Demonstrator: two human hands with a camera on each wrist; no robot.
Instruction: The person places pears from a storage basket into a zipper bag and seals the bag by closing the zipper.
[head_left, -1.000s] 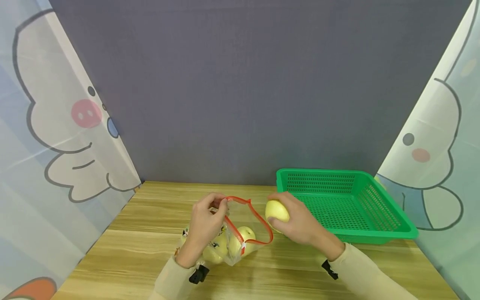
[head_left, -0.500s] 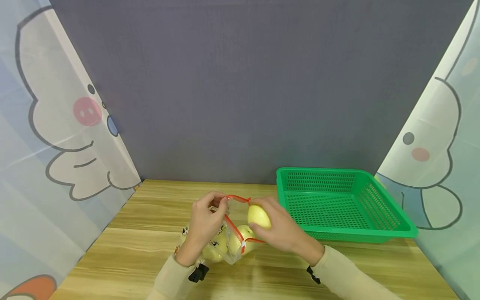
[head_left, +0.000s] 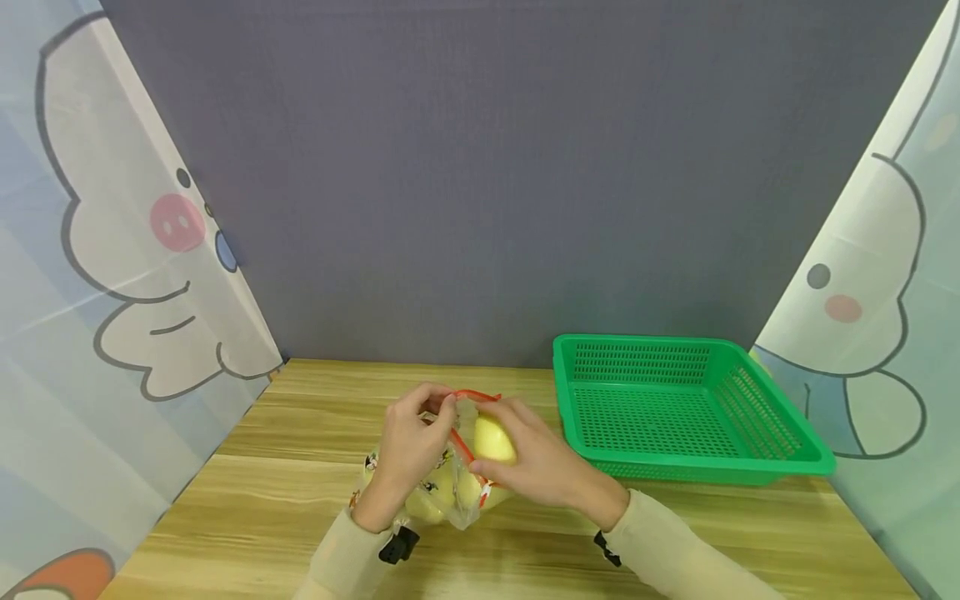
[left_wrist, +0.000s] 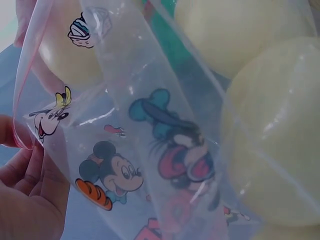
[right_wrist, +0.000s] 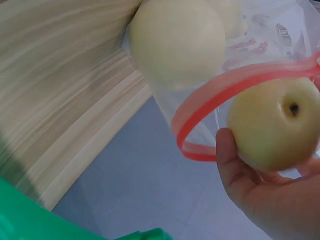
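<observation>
A clear zip bag (head_left: 463, 512) with a red zip edge and cartoon prints lies on the table with several round yellow pears (left_wrist: 280, 130) in it. My left hand (head_left: 416, 437) pinches the bag's rim at the far left of its mouth. In my right hand (head_left: 543, 457) I grip another round yellow pear (head_left: 493, 439), its dark hollow end showing in the right wrist view (right_wrist: 292, 107). This pear is at the bag's mouth, just within the red edge (right_wrist: 200, 110). The right hand covers part of the rim and the pears below.
A green perforated plastic basket (head_left: 693, 467) stands to the right, beyond the right hand, with no fruit visible in it. The wooden table (head_left: 300, 483) ends at a grey backdrop (head_left: 480, 208). Cartoon-printed cloths (head_left: 135, 275) hang on both sides.
My right hand has carried the pear leftward from beside the basket into the bag's mouth. The left hand keeps its hold on the rim, nearly still.
</observation>
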